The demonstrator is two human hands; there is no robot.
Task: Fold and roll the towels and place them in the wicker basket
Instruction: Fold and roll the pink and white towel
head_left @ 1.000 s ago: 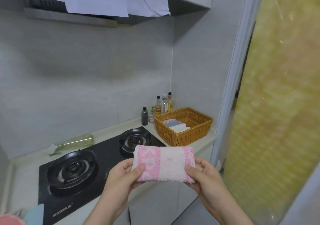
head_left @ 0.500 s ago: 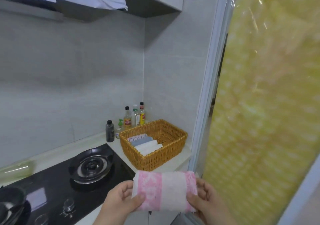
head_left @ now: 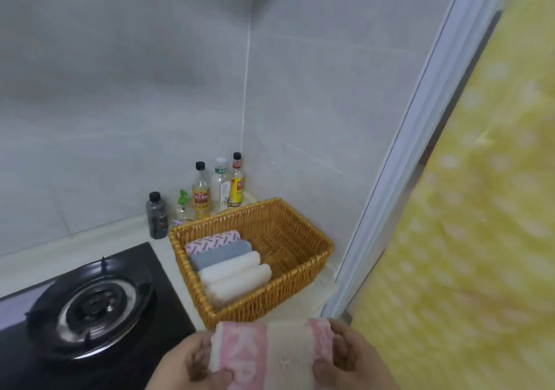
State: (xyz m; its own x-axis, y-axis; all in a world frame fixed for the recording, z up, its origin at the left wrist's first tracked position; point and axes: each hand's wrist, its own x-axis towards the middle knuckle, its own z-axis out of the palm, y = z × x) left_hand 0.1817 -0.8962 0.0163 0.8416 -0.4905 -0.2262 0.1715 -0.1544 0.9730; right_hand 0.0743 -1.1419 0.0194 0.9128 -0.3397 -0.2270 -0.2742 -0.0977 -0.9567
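Observation:
A rolled pink and white towel (head_left: 270,356) is at the bottom edge of the view, just in front of the wicker basket (head_left: 306,257). My left hand (head_left: 189,362) grips its left end and my right hand (head_left: 351,356) grips its right end. The basket stands on the counter in the corner. Its left half holds several rolled towels: a patterned lilac one (head_left: 213,239), a grey one (head_left: 219,254) and two white ones (head_left: 237,275). Bare wicker shows in the right half of the basket.
A black gas hob with a burner (head_left: 90,305) lies left of the basket. Several bottles (head_left: 201,191) stand in the corner behind it. A white door frame (head_left: 390,179) and a yellow patterned panel (head_left: 480,209) are to the right.
The view has swung right and closer to the basket. The towel in both hands has come nearer to the basket's front edge and lower in the view.

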